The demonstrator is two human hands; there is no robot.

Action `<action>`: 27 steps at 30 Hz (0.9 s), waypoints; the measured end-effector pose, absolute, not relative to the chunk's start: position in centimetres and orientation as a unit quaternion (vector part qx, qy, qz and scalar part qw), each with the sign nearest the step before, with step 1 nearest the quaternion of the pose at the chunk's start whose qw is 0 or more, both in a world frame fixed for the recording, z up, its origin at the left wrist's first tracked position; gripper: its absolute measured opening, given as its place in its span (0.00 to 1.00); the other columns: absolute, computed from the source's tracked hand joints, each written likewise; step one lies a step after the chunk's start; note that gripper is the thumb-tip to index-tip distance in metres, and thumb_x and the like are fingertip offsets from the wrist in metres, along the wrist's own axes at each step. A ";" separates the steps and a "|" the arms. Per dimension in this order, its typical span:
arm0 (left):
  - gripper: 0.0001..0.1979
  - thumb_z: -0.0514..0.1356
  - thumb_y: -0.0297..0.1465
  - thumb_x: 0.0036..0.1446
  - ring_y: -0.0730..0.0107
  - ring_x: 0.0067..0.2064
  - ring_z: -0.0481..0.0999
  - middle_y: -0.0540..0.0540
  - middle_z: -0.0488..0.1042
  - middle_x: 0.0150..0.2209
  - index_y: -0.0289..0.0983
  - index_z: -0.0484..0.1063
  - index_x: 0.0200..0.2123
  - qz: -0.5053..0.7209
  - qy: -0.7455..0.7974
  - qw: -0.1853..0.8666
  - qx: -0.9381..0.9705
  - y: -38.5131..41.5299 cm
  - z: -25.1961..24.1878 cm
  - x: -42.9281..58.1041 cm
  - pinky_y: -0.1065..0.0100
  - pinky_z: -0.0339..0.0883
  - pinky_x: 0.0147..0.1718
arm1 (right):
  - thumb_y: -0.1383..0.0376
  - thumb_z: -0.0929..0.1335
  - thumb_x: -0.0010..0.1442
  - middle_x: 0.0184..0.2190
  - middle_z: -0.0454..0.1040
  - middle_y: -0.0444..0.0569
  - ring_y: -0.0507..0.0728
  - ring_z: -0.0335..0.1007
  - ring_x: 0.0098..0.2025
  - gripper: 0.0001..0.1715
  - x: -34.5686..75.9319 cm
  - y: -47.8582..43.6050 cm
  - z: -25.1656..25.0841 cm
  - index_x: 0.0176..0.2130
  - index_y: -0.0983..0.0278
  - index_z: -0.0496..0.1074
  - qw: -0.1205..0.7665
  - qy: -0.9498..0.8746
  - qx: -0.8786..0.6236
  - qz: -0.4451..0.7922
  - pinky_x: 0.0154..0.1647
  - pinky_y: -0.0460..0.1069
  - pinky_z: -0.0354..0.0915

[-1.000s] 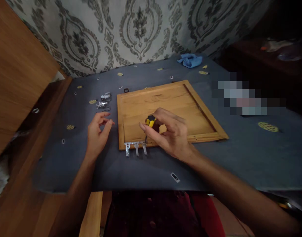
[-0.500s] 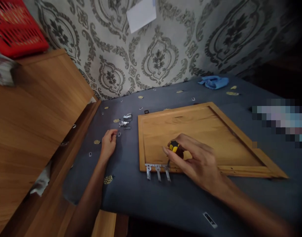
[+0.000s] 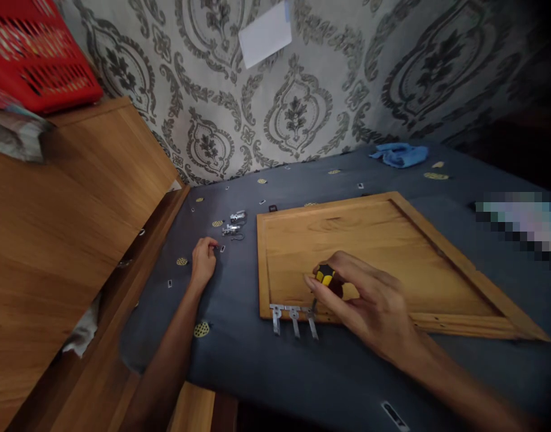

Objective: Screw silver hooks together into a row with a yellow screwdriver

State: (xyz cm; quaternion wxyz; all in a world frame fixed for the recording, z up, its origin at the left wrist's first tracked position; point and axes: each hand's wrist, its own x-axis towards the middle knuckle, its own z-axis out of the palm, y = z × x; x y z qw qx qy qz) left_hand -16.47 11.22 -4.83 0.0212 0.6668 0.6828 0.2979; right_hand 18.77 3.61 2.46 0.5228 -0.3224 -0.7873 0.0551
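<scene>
My right hand (image 3: 377, 300) is closed round the yellow-and-black handle of a screwdriver (image 3: 326, 274). Its shaft points down at the third of three metal hinges (image 3: 312, 324), set side by side along the near edge of a framed wooden door panel (image 3: 338, 231). The panel lies flat on the dark patterned cloth. My left hand (image 3: 204, 262) rests on the cloth left of the panel, its fingers curled together; whether they pinch something small cannot be made out. Just beyond the fingertips lie more metal hinge parts (image 3: 233, 230).
A wooden cabinet (image 3: 77, 198) stands along the left, with a red plastic basket (image 3: 54, 66) on top. A blue cloth (image 3: 401, 155) lies at the back right. Patterned wallpaper (image 3: 298, 114) rises behind, with a white card (image 3: 265, 36) on it. A blurred-out object lies far right.
The whole view has shifted slightly, so everything sits a little lower and further right. Both hands keep their places relative to the panel and hinges; the screwdriver stays at the third hinge.
</scene>
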 end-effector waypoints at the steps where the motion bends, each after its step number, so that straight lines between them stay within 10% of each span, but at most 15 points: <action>1: 0.16 0.61 0.37 0.67 0.60 0.50 0.77 0.41 0.74 0.53 0.36 0.71 0.54 0.298 0.686 0.021 0.663 11.2 -4.8 -16.7 0.53 0.75 0.48 | 0.66 0.68 0.67 0.22 0.64 0.40 0.49 0.63 0.21 0.13 18.8 3.6 2.4 0.31 0.61 0.63 0.525 -0.786 -0.322 0.055 0.23 0.46 0.60; 27: 0.06 0.56 0.27 0.63 0.55 0.46 0.75 0.42 0.74 0.38 0.38 0.71 0.34 0.212 0.692 -0.046 0.689 9.4 -3.0 -16.2 0.54 0.68 0.50 | 0.66 0.69 0.67 0.22 0.64 0.40 0.50 0.63 0.23 0.15 18.7 3.4 2.8 0.30 0.61 0.62 0.529 -0.783 -0.323 0.066 0.23 0.47 0.59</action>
